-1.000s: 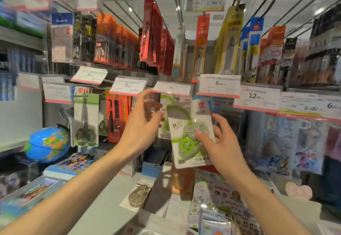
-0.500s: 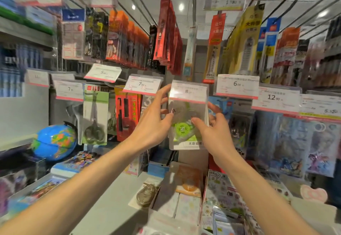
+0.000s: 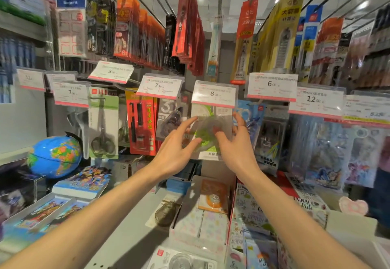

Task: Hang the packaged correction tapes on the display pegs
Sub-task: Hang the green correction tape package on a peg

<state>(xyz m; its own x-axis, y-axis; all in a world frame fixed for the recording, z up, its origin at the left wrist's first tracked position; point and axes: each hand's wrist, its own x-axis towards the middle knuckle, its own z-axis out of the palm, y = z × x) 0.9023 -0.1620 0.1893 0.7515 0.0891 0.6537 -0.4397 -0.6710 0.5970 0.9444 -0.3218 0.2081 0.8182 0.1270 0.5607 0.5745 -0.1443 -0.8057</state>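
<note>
While left hand and right hand sit loose-fingered at the tape pack, gripping nothing, pack looks hung under the 8.00 tag. Next: withdraw, grab another.

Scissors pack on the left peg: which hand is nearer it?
Left. The left hand is right of the scissors pack, past the red pack; the right hand is farther right, at the green tape pack.
</note>
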